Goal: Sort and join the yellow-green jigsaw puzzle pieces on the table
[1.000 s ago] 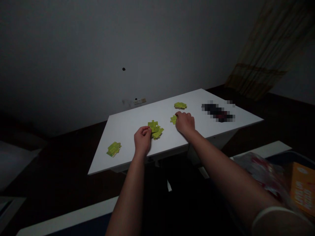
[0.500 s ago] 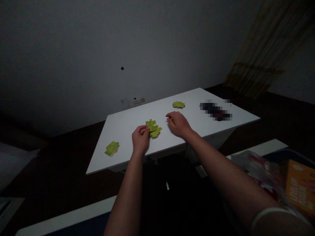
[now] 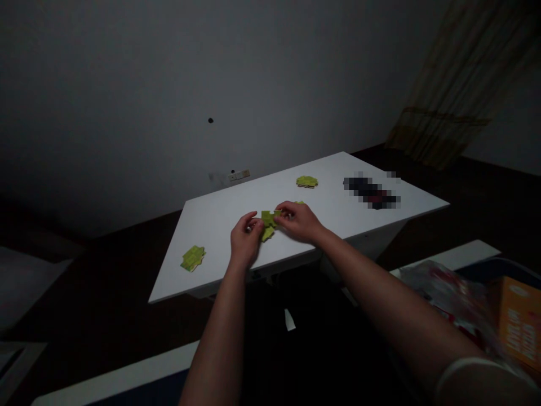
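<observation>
Small yellow-green cardboard puzzle pieces [image 3: 269,219] are held between the two hands, close above the white rectangular tabletop [image 3: 228,208], toward the middle of its near edge. Their left side is pinched by the thumb and fingers of the left hand [image 3: 246,239]; their right side is gripped between the thumb and curled fingers of the right hand [image 3: 298,221]. Whether the pieces are interlocked cannot be told.

Just below them, more yellow-green pieces [image 3: 267,233] are seen on the tabletop, partly covered by the left hand. Another yellow-green piece [image 3: 300,202] is mostly hidden behind the right hand. A loose stack of yellow-green pieces [image 3: 193,257] is placed near the left edge, and a second flat stack [image 3: 307,181] is set near the far edge, beyond the right hand. Toward the right edge, a dark item with a reddish patch [image 3: 372,193] is obscured by pixelation. At the lower right, apart from the tabletop, an orange printed box [image 3: 519,318] is seen beside a clear crinkled plastic bag [image 3: 448,296].
</observation>
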`<control>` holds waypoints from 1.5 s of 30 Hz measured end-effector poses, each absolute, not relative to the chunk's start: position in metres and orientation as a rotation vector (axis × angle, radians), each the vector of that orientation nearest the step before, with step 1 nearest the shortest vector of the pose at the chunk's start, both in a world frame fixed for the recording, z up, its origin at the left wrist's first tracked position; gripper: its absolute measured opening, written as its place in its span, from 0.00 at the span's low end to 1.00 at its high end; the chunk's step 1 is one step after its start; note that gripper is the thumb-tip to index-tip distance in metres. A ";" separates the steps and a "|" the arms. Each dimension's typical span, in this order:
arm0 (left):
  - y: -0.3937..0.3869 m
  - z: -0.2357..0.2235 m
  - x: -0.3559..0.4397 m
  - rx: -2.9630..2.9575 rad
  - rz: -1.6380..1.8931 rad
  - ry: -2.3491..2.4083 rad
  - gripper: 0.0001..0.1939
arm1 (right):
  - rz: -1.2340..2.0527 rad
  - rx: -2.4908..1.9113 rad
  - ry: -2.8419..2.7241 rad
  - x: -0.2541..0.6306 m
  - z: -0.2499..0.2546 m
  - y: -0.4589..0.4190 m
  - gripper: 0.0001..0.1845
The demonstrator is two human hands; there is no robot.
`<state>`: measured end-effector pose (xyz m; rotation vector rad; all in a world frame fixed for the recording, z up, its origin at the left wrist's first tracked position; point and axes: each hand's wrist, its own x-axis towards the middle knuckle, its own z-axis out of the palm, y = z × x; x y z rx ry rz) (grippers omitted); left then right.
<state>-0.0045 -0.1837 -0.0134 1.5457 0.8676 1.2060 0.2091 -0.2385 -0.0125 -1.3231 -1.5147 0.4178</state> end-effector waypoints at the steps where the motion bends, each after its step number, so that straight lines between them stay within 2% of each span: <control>1: -0.184 -0.013 -0.003 1.530 1.190 0.859 0.27 | 0.459 -1.335 -1.439 0.211 -0.013 -0.238 0.11; 7: -0.188 -0.012 -0.001 1.530 1.116 0.873 0.23 | 0.589 -1.310 -1.350 0.211 -0.012 -0.238 0.19; 14: -0.184 -0.014 -0.002 1.507 1.226 0.953 0.18 | 0.456 -1.362 -1.235 0.215 -0.016 -0.225 0.12; 18: -0.178 -0.018 -0.002 1.468 1.295 1.054 0.15 | 0.252 -1.617 -1.125 0.224 -0.014 -0.202 0.05; 21: -0.175 -0.021 -0.004 1.482 1.332 1.114 0.14 | 0.166 -1.807 -1.172 0.224 -0.011 -0.180 0.05; 25: -0.174 -0.023 -0.008 1.504 1.337 1.155 0.15 | 0.073 -1.979 -1.289 0.214 -0.011 -0.159 0.08; 31: -0.175 -0.023 -0.010 1.546 1.259 1.165 0.17 | -0.143 -2.001 -1.556 0.206 -0.015 -0.155 0.14; 35: -0.180 -0.018 -0.009 1.838 1.178 1.105 0.26 | -0.305 -1.929 -1.632 0.201 -0.005 -0.167 0.17; 37: -0.182 -0.016 -0.009 2.006 1.119 1.059 0.31 | -0.210 -1.847 -1.689 0.197 0.000 -0.178 0.18; 39: -0.183 -0.015 -0.008 2.097 1.079 1.025 0.34 | 0.026 -1.765 -1.740 0.193 -0.001 -0.192 0.19; 41: -0.184 -0.015 -0.008 2.127 1.082 1.000 0.34 | 0.231 -1.688 -1.761 0.190 -0.006 -0.206 0.19; 45: -0.185 -0.016 -0.008 2.111 1.127 0.997 0.34 | 0.389 -1.526 -1.760 0.190 -0.018 -0.226 0.16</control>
